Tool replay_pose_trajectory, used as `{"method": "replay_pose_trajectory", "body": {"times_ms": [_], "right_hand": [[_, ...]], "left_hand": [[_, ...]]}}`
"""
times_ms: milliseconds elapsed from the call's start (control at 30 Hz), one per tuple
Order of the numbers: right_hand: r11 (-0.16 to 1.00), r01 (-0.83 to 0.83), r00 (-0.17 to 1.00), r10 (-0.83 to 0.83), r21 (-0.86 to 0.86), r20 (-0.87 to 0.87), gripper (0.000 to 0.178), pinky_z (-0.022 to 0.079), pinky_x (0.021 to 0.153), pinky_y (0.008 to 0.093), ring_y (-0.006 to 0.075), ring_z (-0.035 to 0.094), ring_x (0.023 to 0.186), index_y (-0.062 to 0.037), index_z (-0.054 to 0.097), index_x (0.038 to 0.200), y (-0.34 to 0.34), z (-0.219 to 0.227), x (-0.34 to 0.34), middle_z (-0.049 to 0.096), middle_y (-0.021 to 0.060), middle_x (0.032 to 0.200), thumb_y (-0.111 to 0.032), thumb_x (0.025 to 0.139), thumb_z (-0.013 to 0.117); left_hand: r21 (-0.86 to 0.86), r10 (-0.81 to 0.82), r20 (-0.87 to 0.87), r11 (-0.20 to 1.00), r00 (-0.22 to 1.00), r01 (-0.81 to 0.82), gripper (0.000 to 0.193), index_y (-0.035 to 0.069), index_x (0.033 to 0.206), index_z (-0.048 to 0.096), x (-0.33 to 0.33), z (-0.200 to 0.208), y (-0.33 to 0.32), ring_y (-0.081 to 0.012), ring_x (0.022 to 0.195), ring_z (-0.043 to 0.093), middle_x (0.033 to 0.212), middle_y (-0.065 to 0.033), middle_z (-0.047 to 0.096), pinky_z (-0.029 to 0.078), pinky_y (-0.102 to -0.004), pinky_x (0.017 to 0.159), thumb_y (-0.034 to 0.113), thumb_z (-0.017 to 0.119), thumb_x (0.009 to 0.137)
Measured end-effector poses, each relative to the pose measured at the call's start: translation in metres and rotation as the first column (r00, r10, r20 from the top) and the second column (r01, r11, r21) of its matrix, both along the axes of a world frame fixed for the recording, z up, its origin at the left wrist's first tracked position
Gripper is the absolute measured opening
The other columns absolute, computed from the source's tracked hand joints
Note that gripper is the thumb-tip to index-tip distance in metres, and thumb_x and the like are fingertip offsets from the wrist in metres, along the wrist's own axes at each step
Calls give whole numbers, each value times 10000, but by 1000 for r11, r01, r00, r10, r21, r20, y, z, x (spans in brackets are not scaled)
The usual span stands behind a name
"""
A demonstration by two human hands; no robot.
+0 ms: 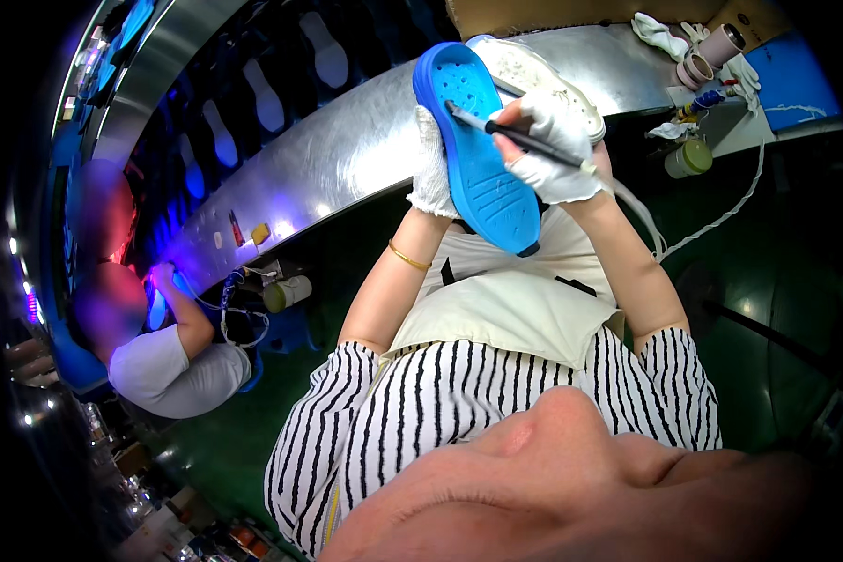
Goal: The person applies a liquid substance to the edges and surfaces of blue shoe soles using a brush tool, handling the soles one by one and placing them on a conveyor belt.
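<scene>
A bright blue shoe sole [482, 173] is held tilted before me, its inside facing up, with small round dents at the far end and ridges near the heel. My left hand [431, 173], in a white glove, is closed on its left edge; some fingers are hidden beneath. In my gloved right hand [560, 150], some fingertips bare, is a slim brush [534, 143] with a dark handle and a pale tube at its rear. The brush tip touches the sole's dented part. Behind my right hand, an off-white shoe piece [543, 77] sits at the bench edge.
The curved metal bench [347, 155] runs ahead, with pale soles [326, 49] on a dark surface beyond it. At right are a capped jar [688, 159], a tumbler [721, 44], white gloves [658, 36] and a looping tube [735, 211]. A co-worker [178, 370] sits left.
</scene>
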State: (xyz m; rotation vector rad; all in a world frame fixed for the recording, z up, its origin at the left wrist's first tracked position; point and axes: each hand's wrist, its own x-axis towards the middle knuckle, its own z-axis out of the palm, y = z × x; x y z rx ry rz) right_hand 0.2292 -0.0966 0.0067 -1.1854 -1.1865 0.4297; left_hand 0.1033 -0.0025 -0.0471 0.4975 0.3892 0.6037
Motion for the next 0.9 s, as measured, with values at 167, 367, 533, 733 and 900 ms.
{"method": "replay_pose_trajectory", "body": {"times_ms": [167, 367, 533, 733, 900], "right_hand": [[994, -52, 995, 59, -95, 74, 201, 475, 606, 277, 184, 596, 639, -40, 607, 856, -12, 5, -6, 582, 80, 703, -48, 679, 702], [996, -68, 929, 87, -65, 360, 234, 477, 674, 249, 180, 594, 694, -37, 607, 918, -15, 3, -16, 615, 76, 789, 11, 710, 704], [984, -76, 981, 103, -158, 165, 201, 498, 623, 272, 184, 618, 644, -71, 620, 906, -19, 6, -12, 623, 72, 731, -47, 721, 695], [965, -196, 940, 235, -173, 246, 170, 493, 643, 287, 202, 615, 668, -76, 625, 861, -20, 20, -16, 629, 81, 766, -52, 716, 710], [967, -151, 987, 135, -203, -90, 92, 485, 626, 230, 92, 601, 689, -21, 629, 852, -14, 13, 5, 633, 44, 761, -54, 792, 690]], "left_hand": [[56, 36, 17, 998, 999, -37, 765, 103, 1362, 369, 3, 4, 9, -289, 1135, 512, 1298, -128, 485, 420, -441, 991, 673, 401, 852], [128, 100, 3, 987, 995, -99, 779, 111, 1339, 398, -1, 5, 25, -290, 1109, 529, 1268, -119, 513, 439, -440, 970, 704, 387, 835], [149, 175, -19, 974, 984, -170, 787, 113, 1311, 426, -5, 10, 32, -292, 1070, 556, 1225, -108, 548, 469, -448, 931, 725, 383, 819], [196, 259, -44, 949, 965, -246, 789, 112, 1302, 434, -2, 27, 41, -294, 1041, 573, 1199, -129, 565, 483, -450, 912, 731, 376, 817], [65, 69, 227, 994, 971, -86, 874, 91, 1328, 416, -9, 42, 25, -308, 1085, 542, 1251, -149, 528, 456, -432, 949, 775, 362, 786]]}}
